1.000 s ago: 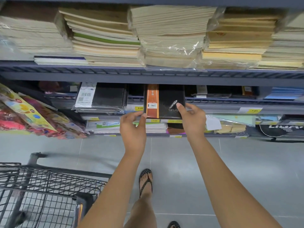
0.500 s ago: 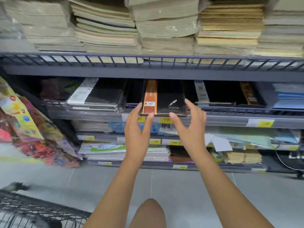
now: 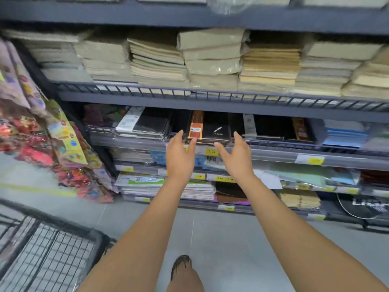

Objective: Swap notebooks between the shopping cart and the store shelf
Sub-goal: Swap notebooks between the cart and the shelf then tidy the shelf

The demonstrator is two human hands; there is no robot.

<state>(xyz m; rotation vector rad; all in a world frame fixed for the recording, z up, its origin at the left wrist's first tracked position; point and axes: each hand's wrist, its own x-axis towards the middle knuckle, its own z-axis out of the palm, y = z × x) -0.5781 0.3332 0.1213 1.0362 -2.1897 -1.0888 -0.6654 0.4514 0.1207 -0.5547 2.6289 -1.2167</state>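
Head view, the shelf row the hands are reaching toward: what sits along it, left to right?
Black notebooks with white label → black notebook with orange band → black notebooks with white strip → stack of blue notebooks.

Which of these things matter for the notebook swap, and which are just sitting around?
In the job: black notebook with orange band, store shelf, shopping cart, left hand, right hand.
Just there: cream paper stacks, colourful packets, yellow price tags, blue paper pile.
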